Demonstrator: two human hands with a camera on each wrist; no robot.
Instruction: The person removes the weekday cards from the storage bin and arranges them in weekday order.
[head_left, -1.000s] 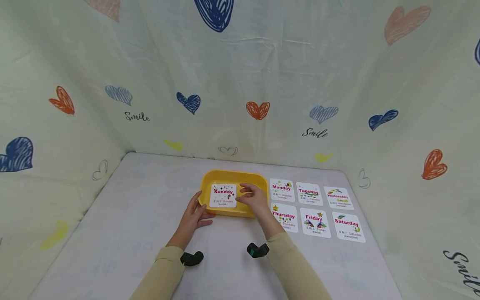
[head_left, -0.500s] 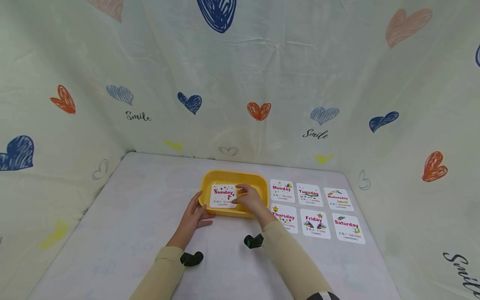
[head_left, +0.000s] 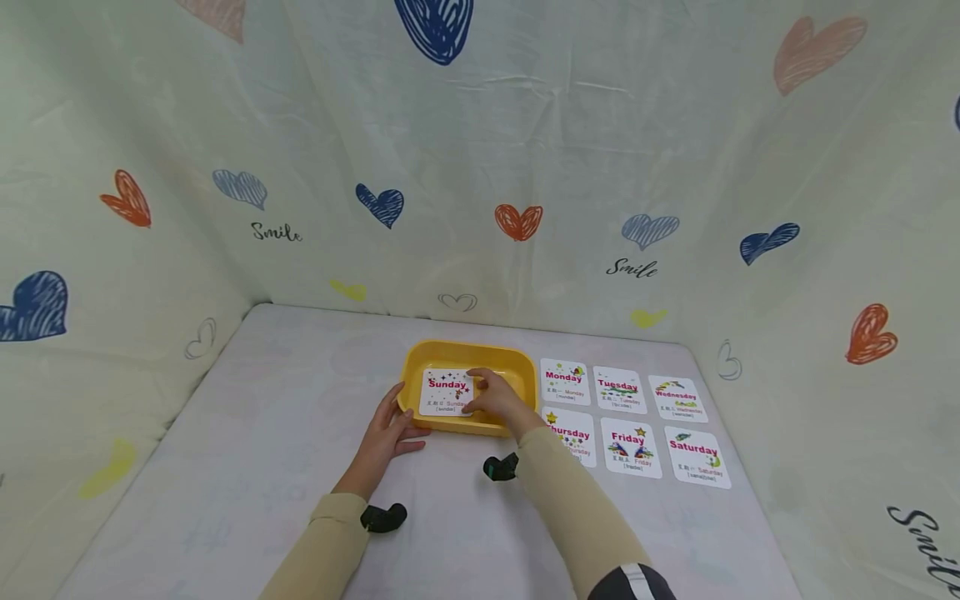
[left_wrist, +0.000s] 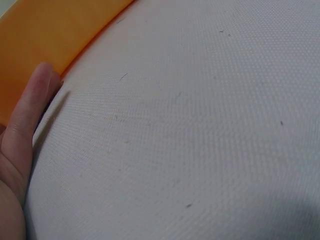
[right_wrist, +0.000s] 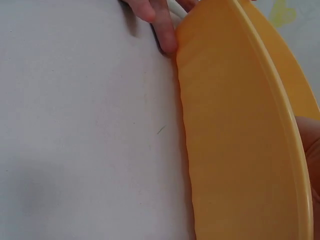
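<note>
In the head view a white Sunday card (head_left: 444,394) lies in the left part of a yellow tray (head_left: 459,347). My left hand (head_left: 386,433) holds the tray's near left corner, thumb at the rim and other fingers low beside the wall. In the left wrist view some of its fingers (left_wrist: 30,110) rest against the tray's outer wall (left_wrist: 55,30). My right hand (head_left: 501,400) reaches in over the near rim, its index finger and thumb apart at the card's right edge. The right wrist view shows mainly the tray wall (right_wrist: 235,125); the fingertips are hidden there.
Right of the tray lie two rows of cards: Monday (head_left: 565,382), Tuesday (head_left: 619,390) and Wednesday (head_left: 677,398) behind, Thursday (head_left: 573,435), Friday (head_left: 631,447) and Saturday (head_left: 697,457) in front. A heart-printed curtain (head_left: 570,150) surrounds the white table (head_left: 247,433).
My right hand has moved left inside the tray, from beside the Sunday card to over its right edge. The left hand and the tray have stayed in place.
</note>
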